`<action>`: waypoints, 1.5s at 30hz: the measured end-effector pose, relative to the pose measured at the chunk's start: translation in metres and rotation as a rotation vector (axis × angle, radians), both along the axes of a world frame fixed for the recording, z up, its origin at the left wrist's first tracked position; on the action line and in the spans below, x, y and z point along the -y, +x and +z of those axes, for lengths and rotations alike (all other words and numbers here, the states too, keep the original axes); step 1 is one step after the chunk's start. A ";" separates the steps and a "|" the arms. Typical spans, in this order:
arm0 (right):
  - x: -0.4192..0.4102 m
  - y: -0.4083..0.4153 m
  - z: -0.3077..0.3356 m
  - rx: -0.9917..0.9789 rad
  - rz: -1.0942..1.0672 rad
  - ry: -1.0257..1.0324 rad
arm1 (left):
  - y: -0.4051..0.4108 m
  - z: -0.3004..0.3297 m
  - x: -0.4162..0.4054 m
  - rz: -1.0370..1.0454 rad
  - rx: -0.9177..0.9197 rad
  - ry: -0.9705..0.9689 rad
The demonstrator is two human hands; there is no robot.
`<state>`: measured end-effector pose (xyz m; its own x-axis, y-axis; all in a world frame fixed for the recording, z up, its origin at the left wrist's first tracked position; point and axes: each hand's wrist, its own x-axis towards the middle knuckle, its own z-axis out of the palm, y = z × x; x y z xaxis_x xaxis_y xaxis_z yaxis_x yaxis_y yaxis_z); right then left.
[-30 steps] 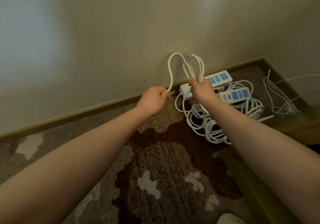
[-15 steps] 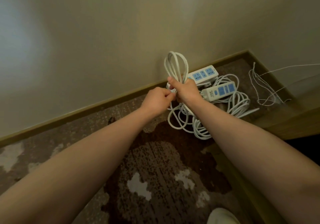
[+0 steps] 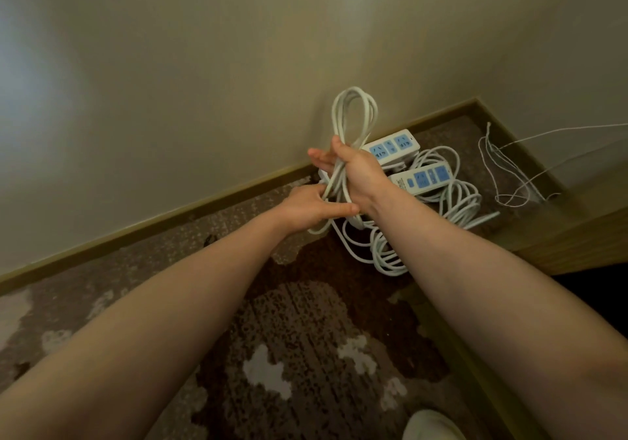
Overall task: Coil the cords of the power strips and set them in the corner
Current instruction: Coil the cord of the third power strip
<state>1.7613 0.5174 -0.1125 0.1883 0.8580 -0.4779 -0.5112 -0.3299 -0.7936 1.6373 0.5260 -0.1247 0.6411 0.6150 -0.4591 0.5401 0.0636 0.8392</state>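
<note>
Patterned carpet [image 3: 299, 337], thin wires [image 3: 509, 181], white shoe [image 3: 431, 426].

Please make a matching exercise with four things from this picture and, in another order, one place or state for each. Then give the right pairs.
Things:
1. coiled cord
2. left hand
3. power strips
4. thin wires

Places or states:
A. lie on the carpet near the wall
B. loops stand up above the right hand
C. loose in the far corner
D. grips the cord low down

Pairs: 1-B, 2-D, 3-A, 4-C
</note>
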 end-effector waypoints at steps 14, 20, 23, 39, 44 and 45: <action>-0.006 0.011 0.006 0.118 -0.219 -0.130 | 0.011 -0.017 0.001 0.053 0.098 0.090; -0.006 0.037 -0.005 0.562 -0.362 -0.353 | 0.026 -0.005 -0.001 -0.025 -0.101 0.227; -0.008 0.042 -0.005 0.551 -0.375 -0.407 | 0.032 0.008 0.000 -0.028 -0.153 0.267; 0.000 0.057 -0.031 0.375 -0.493 -0.378 | 0.031 -0.013 -0.011 -0.167 -0.151 0.371; 0.000 0.064 -0.025 0.479 -0.565 -0.328 | 0.040 -0.024 -0.022 -0.129 -0.100 0.314; 0.001 0.065 -0.025 0.493 -0.566 -0.319 | 0.042 -0.025 -0.024 -0.133 -0.084 0.304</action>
<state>1.8267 0.5163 -0.1370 0.8049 0.4063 -0.4326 -0.2851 -0.3746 -0.8823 1.6792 0.5503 -0.1498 0.6925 0.6454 -0.3222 0.5951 -0.2587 0.7609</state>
